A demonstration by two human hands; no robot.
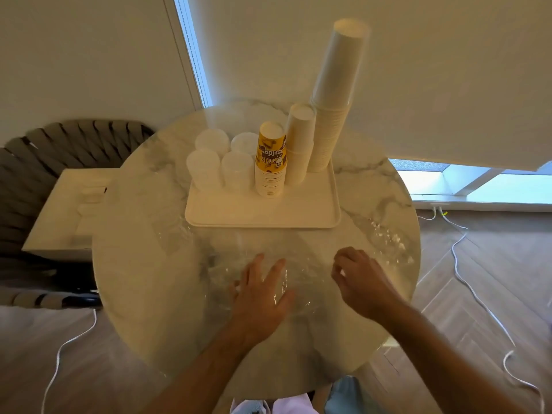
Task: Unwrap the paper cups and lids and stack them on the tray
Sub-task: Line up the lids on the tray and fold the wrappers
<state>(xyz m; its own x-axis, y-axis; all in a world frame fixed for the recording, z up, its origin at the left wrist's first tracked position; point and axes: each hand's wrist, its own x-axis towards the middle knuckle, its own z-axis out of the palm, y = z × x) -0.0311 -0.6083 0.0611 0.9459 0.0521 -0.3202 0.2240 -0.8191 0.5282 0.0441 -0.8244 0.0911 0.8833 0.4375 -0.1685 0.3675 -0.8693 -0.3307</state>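
A cream tray (263, 215) sits on the round marble table (134, 264). On it stand several stacks of clear lids (221, 162), a yellow printed cup stack (271, 161), a short white cup stack (300, 144) and a tall white cup stack (337, 94). Clear plastic wrap (298, 264) lies spread on the table in front of the tray. My left hand (263, 297) rests flat on the wrap with fingers spread. To its right, my right hand (361, 282) has its fingers curled down onto the wrap; whether it pinches the film is unclear.
A woven chair (38, 162) and a white box (62, 216) stand left of the table. White cables (466, 282) trail across the wooden floor on both sides. More crumpled wrap (388, 237) lies near the table's right edge.
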